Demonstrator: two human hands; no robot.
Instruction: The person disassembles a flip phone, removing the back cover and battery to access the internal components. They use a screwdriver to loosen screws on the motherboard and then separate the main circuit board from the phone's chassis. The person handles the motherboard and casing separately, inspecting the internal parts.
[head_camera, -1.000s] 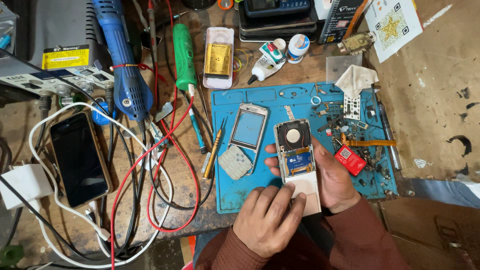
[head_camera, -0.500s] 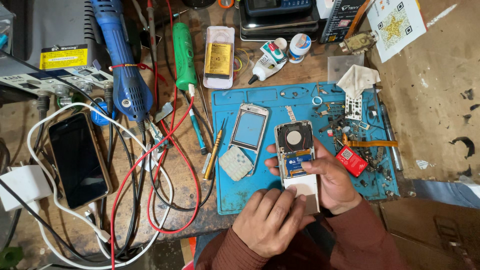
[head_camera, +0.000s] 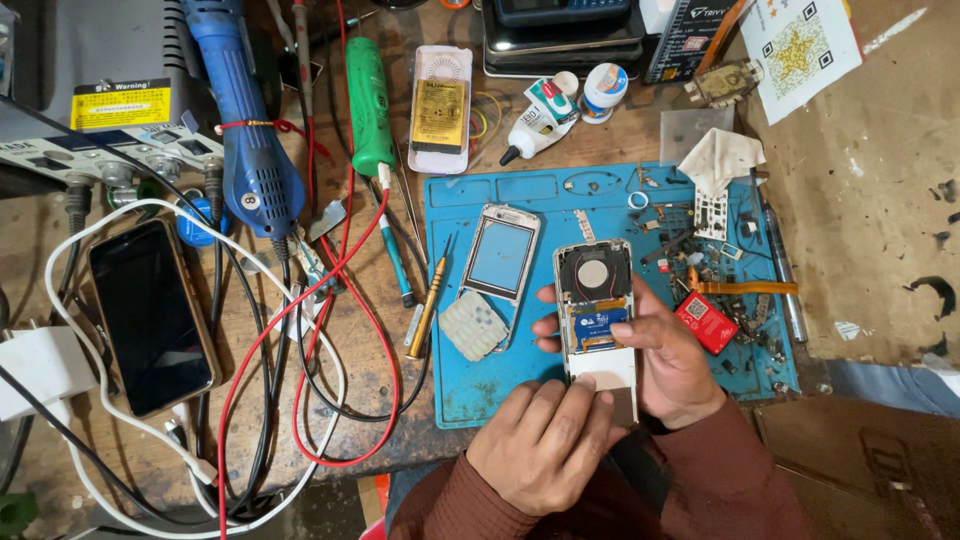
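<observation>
Opened phone (head_camera: 596, 315) at lower centre of frame, clamped in right hand (head_camera: 672, 355) fingers, left hand (head_camera: 545, 445) fingers pressed together on its lower end, blue mat (head_camera: 500, 385) on bench beneath.

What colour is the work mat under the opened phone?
Blue; the work mat shows best in the head view.

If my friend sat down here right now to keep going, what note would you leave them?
Right hand grips the opened phone from the side, above the blue mat.
Left hand has its fingers pressed on the phone's white lower part.
Done: the front frame and keypad are off, lying on the mat left of the phone.
Left: phone's insides are bare; small parts lie loose to the right.
</observation>
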